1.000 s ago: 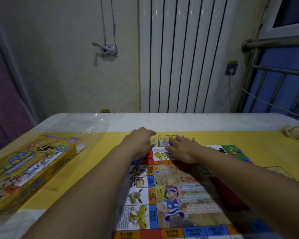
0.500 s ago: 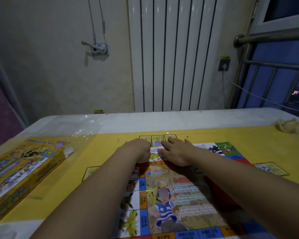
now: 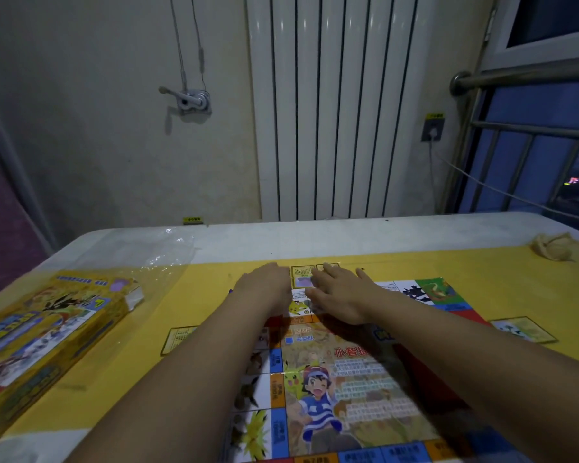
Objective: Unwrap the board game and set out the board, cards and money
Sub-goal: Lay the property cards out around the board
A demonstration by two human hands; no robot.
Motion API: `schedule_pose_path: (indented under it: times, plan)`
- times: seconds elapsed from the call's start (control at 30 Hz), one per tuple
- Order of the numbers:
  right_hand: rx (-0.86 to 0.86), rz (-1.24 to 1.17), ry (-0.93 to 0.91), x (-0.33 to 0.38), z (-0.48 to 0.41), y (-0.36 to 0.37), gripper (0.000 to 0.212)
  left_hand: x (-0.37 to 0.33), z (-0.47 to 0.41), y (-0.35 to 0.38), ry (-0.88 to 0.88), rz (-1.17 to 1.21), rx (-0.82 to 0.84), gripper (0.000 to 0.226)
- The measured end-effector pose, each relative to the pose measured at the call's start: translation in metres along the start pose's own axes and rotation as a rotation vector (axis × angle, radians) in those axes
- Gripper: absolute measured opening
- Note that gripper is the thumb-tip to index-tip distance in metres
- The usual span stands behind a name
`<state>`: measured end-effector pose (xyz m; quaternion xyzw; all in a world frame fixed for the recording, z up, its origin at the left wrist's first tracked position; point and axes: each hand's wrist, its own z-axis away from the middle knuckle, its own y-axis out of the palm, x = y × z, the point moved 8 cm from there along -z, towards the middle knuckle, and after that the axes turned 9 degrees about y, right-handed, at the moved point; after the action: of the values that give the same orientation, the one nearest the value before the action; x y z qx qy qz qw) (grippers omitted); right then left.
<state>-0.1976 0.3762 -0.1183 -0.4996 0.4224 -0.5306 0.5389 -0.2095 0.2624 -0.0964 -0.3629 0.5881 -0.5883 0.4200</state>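
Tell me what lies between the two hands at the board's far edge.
In the head view, a yellow-bordered card with a purple picture lies between the left hand and the right hand, at the far edge of the board.

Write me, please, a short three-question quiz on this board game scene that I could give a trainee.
1. True or false: the game box lies at the right end of the table.
2. The board is: A) inside the box; B) spread open on the table; C) folded shut.
3. Which hand lies with straight fingers at the board's far edge?
Key: 1 false, it lies at the left end; 2 B; 3 the right hand.
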Motion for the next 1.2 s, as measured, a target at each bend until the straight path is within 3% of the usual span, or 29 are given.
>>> schedule_pose_path:
  times: [0.07,0.13,0.23,0.3,0.37,0.53,0.63,0.77,0.87,1.03,1.1,1.2]
  plan:
    - [-0.076,-0.088,-0.039,0.002,0.011,-0.019,0.060,0.001,0.015,-0.026,-0.001,0.263,-0.184,0.045]
    - [-0.200,-0.309,-0.091,0.002,0.029,-0.050,0.054,0.003,0.039,-0.044,-0.054,0.801,-0.339,0.039]
    - [-0.238,-0.728,-0.125,0.000,0.065,-0.088,0.038,-0.019,0.083,-0.048,-0.149,1.705,-0.248,0.066]
    - [-0.167,-0.911,-0.145,0.003,0.092,-0.099,0.029,-0.037,0.110,-0.052,-0.108,1.917,-0.125,0.092]
    - [-0.111,-0.990,-0.183,0.012,0.121,-0.107,0.026,-0.051,0.131,-0.058,-0.038,1.974,-0.052,0.101]
    - [-0.034,-1.020,-0.292,0.043,0.191,-0.124,0.029,-0.089,0.173,-0.080,0.111,1.886,0.002,0.092]
    - [-0.108,-1.019,-0.284,0.044,0.216,-0.136,0.019,-0.095,0.189,-0.092,0.151,1.749,-0.034,0.080]
    - [-0.254,-0.986,-0.209,0.024,0.236,-0.156,0.016,-0.090,0.204,-0.111,0.232,1.495,-0.187,0.035]
    - [-0.301,-0.951,-0.194,0.012,0.249,-0.165,0.015,-0.088,0.212,-0.126,0.195,1.318,-0.366,0.006]
    - [-0.328,-0.878,-0.190,-0.001,0.266,-0.169,0.017,-0.105,0.221,-0.140,0.195,1.053,-0.515,0.007]
    - [-0.283,-0.821,-0.185,-0.009,0.270,-0.164,0.013,-0.116,0.226,-0.147,0.265,0.812,-0.572,0.010]
    - [-0.198,-0.691,-0.182,-0.016,0.273,-0.153,0.011,-0.141,0.225,-0.147,0.380,0.442,-0.520,0.022]
